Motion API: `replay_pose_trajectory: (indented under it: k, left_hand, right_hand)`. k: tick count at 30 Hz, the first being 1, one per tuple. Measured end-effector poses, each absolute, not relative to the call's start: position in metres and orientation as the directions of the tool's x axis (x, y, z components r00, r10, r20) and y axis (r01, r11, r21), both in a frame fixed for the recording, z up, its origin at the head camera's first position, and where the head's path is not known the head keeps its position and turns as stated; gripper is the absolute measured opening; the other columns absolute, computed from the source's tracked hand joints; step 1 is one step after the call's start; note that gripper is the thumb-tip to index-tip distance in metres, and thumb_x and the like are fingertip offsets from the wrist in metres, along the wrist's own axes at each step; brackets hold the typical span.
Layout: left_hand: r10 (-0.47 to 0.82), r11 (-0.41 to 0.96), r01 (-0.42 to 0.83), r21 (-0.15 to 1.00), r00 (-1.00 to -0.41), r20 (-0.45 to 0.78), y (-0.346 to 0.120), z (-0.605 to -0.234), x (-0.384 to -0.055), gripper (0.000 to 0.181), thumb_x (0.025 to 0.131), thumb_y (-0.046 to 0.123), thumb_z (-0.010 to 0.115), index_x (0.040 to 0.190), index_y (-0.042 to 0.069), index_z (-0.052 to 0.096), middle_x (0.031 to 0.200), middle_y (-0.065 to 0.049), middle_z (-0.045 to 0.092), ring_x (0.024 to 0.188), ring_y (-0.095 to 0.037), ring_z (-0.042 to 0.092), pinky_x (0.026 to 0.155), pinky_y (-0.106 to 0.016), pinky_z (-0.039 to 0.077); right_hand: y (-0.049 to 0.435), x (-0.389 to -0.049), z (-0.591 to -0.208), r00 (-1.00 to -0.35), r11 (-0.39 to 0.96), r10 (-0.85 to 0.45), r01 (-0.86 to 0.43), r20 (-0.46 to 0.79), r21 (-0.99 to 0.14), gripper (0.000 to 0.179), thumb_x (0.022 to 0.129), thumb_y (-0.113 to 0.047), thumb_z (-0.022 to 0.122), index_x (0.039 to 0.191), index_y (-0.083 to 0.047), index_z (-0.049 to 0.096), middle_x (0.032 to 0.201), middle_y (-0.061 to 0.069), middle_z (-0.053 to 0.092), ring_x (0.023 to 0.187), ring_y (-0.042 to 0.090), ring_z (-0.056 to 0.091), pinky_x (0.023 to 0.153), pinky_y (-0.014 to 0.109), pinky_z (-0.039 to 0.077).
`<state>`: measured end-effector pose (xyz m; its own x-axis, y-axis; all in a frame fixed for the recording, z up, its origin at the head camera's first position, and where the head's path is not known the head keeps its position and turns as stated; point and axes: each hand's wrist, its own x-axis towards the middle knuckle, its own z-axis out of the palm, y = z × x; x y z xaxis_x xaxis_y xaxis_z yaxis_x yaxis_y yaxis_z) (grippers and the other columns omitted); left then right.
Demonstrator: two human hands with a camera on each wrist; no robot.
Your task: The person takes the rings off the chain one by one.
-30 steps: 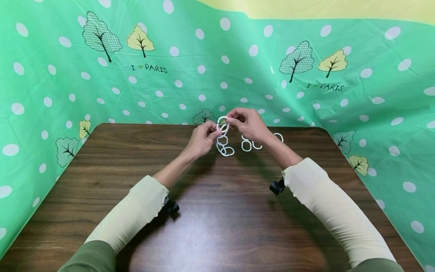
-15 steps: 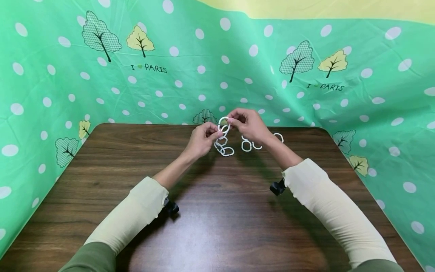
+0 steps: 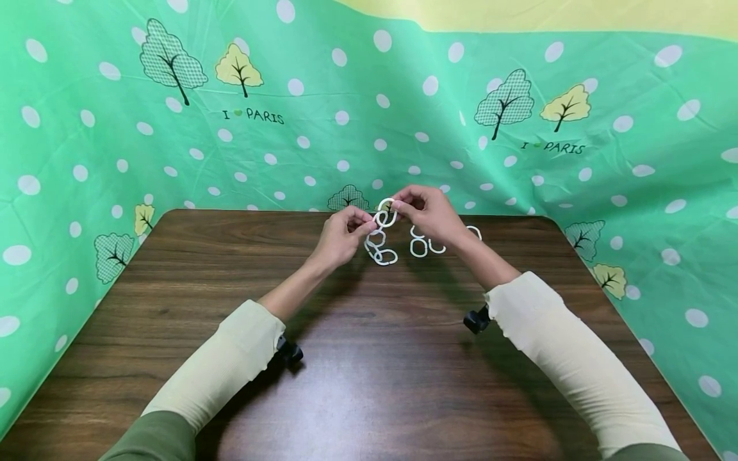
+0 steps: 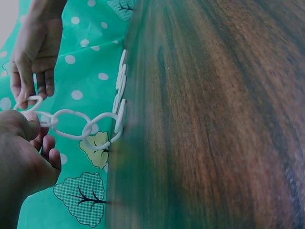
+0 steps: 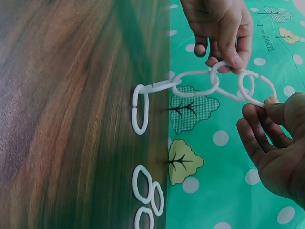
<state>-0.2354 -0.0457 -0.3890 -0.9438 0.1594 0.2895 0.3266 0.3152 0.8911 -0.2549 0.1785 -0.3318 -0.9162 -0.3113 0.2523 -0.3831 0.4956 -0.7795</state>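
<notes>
Above the far edge of the table, my left hand (image 3: pixel 343 238) pinches one link of a white plastic link chain (image 5: pixel 193 96) between thumb and fingers. Its lower links hang down, and the last link (image 3: pixel 386 264) lies on the tabletop. My right hand (image 3: pixel 431 210) pinches the end link (image 5: pixel 273 87) by its outer side, thumb against fingertips. That end link is looped through the link beside it in the right wrist view. The two hands are a short gap apart, with the joined links between them.
Several loose white links (image 3: pixel 418 257) lie on the brown wooden table (image 3: pixel 346 358) below my right hand, one (image 3: pixel 477 231) partly behind the forearm. A green dotted cloth (image 3: pixel 369 128) hangs right behind the table's far edge.
My right hand has moved slightly to the right, drawing the end link away from the left hand. The left hand stays nearly in place.
</notes>
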Motion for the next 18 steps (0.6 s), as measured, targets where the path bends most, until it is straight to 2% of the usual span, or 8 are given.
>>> replay_pose_trajectory:
  k: [8, 18]
  left_hand:
    - [0.148, 0.320, 0.318, 0.893, -0.947, 0.284, -0.047, -0.386, -0.234, 0.012, 0.108, 0.012, 0.077, 0.114, 0.002, 0.075, 0.104, -0.015, 0.079, 0.091, -0.015, 0.066, 0.083, -0.023, 0.051]
    - [0.129, 0.286, 0.283, 0.916, -0.958, 0.256, -0.049, -0.381, -0.233, 0.014, 0.109, 0.012, 0.075, 0.119, 0.003, 0.074, 0.110, -0.015, 0.077, 0.100, -0.021, 0.067, 0.089, -0.027, 0.052]
  right_hand:
    - [0.194, -0.250, -0.331, -0.926, 0.523, -0.299, -0.362, 0.232, -0.771, 0.022, 0.113, -0.016, 0.071, 0.121, 0.003, 0.080, 0.106, 0.028, 0.080, 0.080, 0.001, 0.070, 0.074, 0.018, 0.056]
    - [0.216, -0.247, -0.335, -0.930, 0.572, -0.310, -0.350, 0.200, -0.741, 0.026, 0.113, -0.019, 0.071, 0.123, 0.003, 0.079, 0.102, 0.026, 0.079, 0.081, 0.007, 0.070, 0.074, 0.021, 0.058]
